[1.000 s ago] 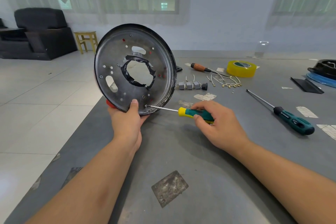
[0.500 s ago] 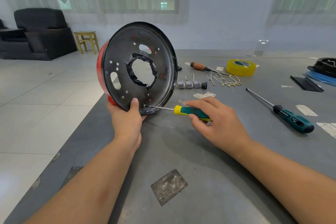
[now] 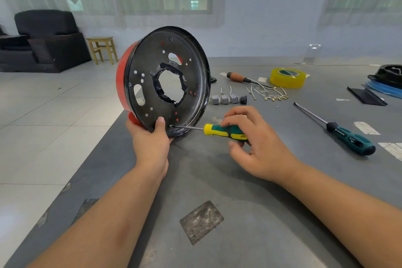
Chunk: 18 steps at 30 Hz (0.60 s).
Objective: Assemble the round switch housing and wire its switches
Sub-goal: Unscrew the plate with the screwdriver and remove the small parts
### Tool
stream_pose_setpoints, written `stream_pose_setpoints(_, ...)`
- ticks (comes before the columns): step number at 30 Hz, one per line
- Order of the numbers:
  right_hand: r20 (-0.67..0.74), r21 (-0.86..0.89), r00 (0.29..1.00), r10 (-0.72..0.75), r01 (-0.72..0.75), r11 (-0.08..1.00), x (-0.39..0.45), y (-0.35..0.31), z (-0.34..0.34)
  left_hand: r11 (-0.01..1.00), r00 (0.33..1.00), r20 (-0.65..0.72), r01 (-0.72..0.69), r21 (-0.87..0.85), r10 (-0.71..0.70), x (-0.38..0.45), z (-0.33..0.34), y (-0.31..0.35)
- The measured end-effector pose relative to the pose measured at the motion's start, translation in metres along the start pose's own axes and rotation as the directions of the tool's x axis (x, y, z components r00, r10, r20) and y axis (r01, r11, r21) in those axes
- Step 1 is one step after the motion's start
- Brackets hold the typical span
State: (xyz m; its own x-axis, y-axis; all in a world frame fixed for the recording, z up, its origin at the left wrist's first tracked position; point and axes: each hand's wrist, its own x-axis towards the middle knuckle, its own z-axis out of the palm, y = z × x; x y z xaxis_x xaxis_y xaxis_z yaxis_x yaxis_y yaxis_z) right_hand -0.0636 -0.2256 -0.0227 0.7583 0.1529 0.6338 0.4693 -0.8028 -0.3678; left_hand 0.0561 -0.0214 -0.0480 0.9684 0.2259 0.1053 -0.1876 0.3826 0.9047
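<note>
The round switch housing [image 3: 152, 67], a black metal disc with a red outer wall and a large centre hole, stands on its edge on the grey table [image 3: 239, 191]. My left hand [image 3: 150, 139] grips its lower rim, thumb on the black face. My right hand [image 3: 254, 141] pinches the green-and-yellow handle of a small screwdriver [image 3: 221, 131]. Its tip rests at a screw hole near the bottom of the disc, beside my left thumb. Several grey switches [image 3: 227, 99] lie in a row behind the housing, with short loose wires [image 3: 269, 93] to their right.
A long green-handled screwdriver [image 3: 341, 131] lies at the right. A wooden-handled screwdriver [image 3: 239, 77] and a yellow tape roll [image 3: 287, 77] sit further back. Black and blue parts [image 3: 385, 82] are at the far right edge. The table's left edge drops to a tiled floor.
The housing has turned so its red outer wall shows on the left. My right fingers have shifted on the screwdriver handle, whose tip stays at the same hole.
</note>
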Motion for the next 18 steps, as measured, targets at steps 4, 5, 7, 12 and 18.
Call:
stream_pose_setpoints(4,0.096,-0.125,0.995,-0.013,0.025,0.992,-0.0002,0.0043,-0.006,1.0,0.999,-0.032,0.005,-0.016,-0.005,0.0005,-0.0002,-0.0008)
stream_pose_setpoints(5,0.104,-0.129,0.995,-0.007,0.02,0.991,-0.0004,0.0045,-0.0064,1.0,0.999,-0.034,0.003,-0.017,-0.003,0.0007,-0.0001,-0.0013)
stream_pose_setpoints(7,0.059,-0.106,0.998,0.008,-0.002,0.994,-0.0015,0.0043,-0.0063,1.0,1.0,-0.029,-0.002,-0.007,0.002,0.0012,-0.0001,-0.0022)
stream_pose_setpoints(12,0.035,-0.049,0.979,0.203,-0.201,0.978,0.0013,-0.0004,-0.0045,0.999,1.0,0.001,-0.017,0.047,0.017,-0.0005,-0.0008,-0.0027)
stream_pose_setpoints(18,0.117,0.031,0.98,0.164,-0.169,0.985,-0.0012,0.0053,-0.0055,0.999,0.998,-0.056,-0.008,0.041,0.01,0.0019,-0.0014,-0.0032)
